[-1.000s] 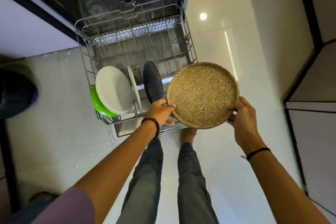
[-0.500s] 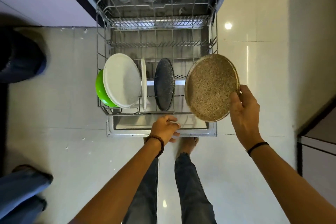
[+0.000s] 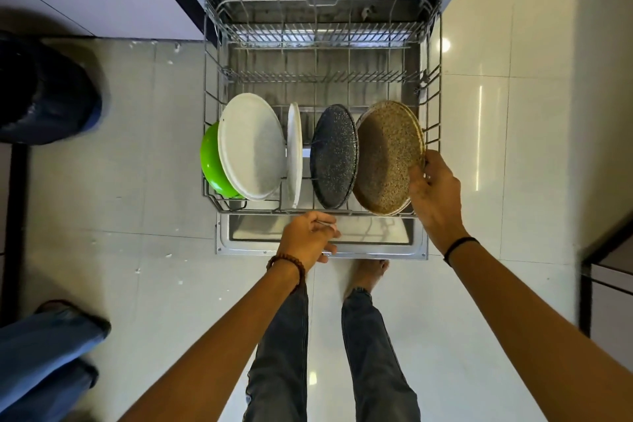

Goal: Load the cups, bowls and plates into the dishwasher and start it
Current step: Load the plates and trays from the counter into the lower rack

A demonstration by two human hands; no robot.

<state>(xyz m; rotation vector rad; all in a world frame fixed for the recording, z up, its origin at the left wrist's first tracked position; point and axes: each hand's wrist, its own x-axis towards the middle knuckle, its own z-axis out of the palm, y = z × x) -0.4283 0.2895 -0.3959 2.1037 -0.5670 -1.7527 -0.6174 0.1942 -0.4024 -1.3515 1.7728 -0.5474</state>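
Observation:
The wire lower rack is pulled out over the open dishwasher door. Standing on edge in its front row from left to right are a green bowl, a large white plate, a thin white plate, a dark speckled plate and a tan speckled plate. My right hand grips the tan plate by its right rim; the plate stands tilted at the row's right end. My left hand hovers over the door's front edge, fingers loosely curled, holding nothing.
The rack's back rows hold nothing. Another person's legs in jeans stand at the lower left, and a dark rounded object sits at the left. A cabinet corner is at the right. My own feet stand just before the door.
My right hand has lowered the tan plate from above the rack into the front row beside the dark plate. My left hand let go of it and dropped toward the door edge.

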